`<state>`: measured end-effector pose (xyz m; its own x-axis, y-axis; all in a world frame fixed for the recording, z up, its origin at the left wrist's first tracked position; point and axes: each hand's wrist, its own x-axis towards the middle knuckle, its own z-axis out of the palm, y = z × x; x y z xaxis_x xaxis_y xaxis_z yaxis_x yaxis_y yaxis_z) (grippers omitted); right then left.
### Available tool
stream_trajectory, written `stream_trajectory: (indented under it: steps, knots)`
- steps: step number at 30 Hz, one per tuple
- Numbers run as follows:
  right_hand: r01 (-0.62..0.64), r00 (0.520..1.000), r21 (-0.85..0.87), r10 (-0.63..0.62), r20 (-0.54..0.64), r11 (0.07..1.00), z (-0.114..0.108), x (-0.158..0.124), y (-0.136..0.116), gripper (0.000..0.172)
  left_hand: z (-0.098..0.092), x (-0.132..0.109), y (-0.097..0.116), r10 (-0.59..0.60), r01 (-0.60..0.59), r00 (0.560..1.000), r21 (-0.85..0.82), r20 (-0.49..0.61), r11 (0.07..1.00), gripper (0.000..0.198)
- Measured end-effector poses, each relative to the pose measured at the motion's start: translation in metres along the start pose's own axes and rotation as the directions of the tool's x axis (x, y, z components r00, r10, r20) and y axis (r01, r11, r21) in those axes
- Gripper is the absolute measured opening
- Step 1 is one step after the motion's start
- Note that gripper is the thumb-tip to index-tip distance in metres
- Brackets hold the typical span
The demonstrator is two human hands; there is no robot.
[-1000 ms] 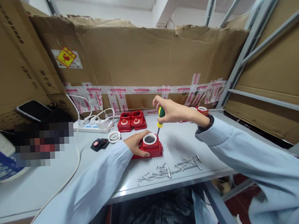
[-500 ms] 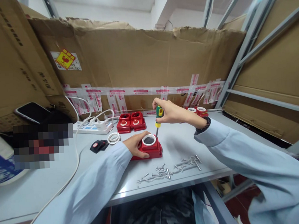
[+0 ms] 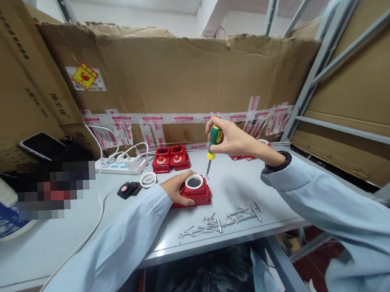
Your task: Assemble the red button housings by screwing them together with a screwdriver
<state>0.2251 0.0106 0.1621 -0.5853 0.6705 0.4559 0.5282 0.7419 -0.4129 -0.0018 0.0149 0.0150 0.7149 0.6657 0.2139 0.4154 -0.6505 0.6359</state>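
Slantwise, my right hand [image 3: 228, 137] holds the screwdriver [image 3: 216, 135] point-down, seemingly just right of the red box [image 3: 202, 199] my left hand [image 3: 178, 189] grips.

On the tabletop [image 3: 238, 185]: front housing [image 3: 202, 199] mid-span, fitted ring [image 3: 194, 187] on top of it. Screws [image 3: 211, 222] scattered before it, trailing right. Screwdriver [image 3: 211, 155] just right of it, over the tabletop. Loose rings [image 3: 148, 186] to its left, power strip [image 3: 126, 168] behind those. Two housings [image 3: 171, 162] right of the strip; more housings [image 3: 243, 157] back right. Cardboard [image 3: 185, 73] behind everything.
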Motion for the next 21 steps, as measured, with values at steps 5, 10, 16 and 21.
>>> stream_trajectory:
  steps: [5, 10, 16, 21]
  knots:
    - [-0.016, 0.999, 0.055, 0.018, -0.033, 0.998, -0.005, -0.011, -0.006, 0.029, -0.002, -0.004, 0.007, -0.024, 0.029, 0.997, 0.068, -0.073, 0.997, 0.085]
    - [-0.002, 1.0, 0.148, 0.006, -0.028, 0.989, -0.002, -0.02, -0.012, 0.03, 0.003, -0.004, 0.031, 0.097, -0.047, 0.973, 0.235, -0.208, 0.971, 0.06]
    - [0.0, 1.0, 0.161, -0.001, 0.007, 0.987, 0.008, -0.026, -0.017, 0.031, 0.017, -0.002, 0.044, 0.198, -0.109, 0.961, 0.392, -0.193, 0.914, 0.014]
    - [0.01, 1.0, 0.207, -0.008, -0.01, 0.978, 0.005, -0.028, -0.014, 0.031, 0.016, -0.004, 0.042, 0.319, -0.209, 0.929, 0.448, -0.186, 0.869, 0.015]
